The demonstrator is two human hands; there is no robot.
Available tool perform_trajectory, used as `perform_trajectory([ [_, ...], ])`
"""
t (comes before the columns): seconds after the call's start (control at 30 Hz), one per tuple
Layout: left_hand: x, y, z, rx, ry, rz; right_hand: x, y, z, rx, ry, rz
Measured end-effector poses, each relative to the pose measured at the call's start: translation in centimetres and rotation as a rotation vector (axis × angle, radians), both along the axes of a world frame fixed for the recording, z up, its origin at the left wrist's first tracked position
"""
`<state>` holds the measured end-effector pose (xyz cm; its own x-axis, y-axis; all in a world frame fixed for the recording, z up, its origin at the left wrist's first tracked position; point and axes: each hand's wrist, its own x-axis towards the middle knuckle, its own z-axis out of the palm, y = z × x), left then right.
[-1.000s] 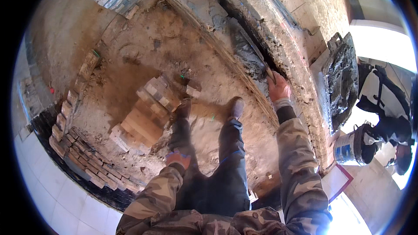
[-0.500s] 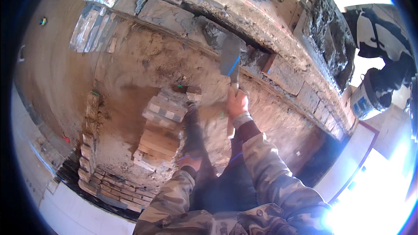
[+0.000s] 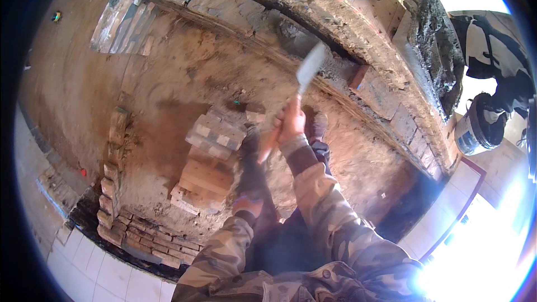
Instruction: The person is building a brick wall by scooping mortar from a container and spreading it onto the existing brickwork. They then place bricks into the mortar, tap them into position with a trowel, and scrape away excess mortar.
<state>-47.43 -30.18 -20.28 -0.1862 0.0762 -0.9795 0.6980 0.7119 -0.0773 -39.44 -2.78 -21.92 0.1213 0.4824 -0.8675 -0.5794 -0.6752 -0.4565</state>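
Observation:
My right hand [image 3: 292, 121] is wrapped round the wooden handle of a trowel [image 3: 311, 67]. Its blurred blade points away from me, its tip by the grey mortar [image 3: 293, 36] on top of the brick wall [image 3: 224, 1]. Whether the blade touches the wall I cannot tell. Low in the picture, my left hand [image 3: 247, 206] is at my left leg, its fingers too unclear to read. Just left of that leg stands a stack of bricks [image 3: 207, 176]. A reddish brick end [image 3: 358, 76] shows on the wall, right of the blade.
A board heaped with wet dark mortar [image 3: 430, 50] lies beyond the wall at right, near a bucket [image 3: 475, 128]. More bricks [image 3: 120, 28] are stacked at far left. A low brick row [image 3: 109, 190] edges the dirt floor [image 3: 184, 72]; white tiles [image 3: 106, 268] lie at lower left.
My right hand has moved left and slightly up with the trowel, whose blade now tilts to the right and blurs. The view has shifted a little. My left hand stays by the leg.

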Motion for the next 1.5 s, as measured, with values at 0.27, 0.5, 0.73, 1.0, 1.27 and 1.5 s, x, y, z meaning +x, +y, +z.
perform_trajectory([
  [0.27,-0.7,0.0,0.0,-0.003,-0.040,0.047,-3.7,2.0,1.1,-0.026,-0.109,0.345],
  [0.5,0.0,-2.0,-1.6,0.119,0.099,-0.075,-3.7,2.5,3.0,-0.011,0.033,0.412],
  [0.73,0.3,0.4,-0.3,0.009,-0.023,-0.050,2.4,3.0,2.0,-0.072,0.916,0.054],
  [1.0,2.3,0.4,-0.6,-0.023,0.046,-0.192,11.0,-1.3,2.0,0.047,0.716,-0.147],
  [1.27,5.5,1.7,0.5,0.034,0.080,-0.321,16.1,-2.6,3.8,0.018,0.513,-0.146],
  [1.5,5.9,3.5,1.2,-0.054,0.098,-0.283,18.3,-11.5,2.7,0.421,0.027,0.165],
])
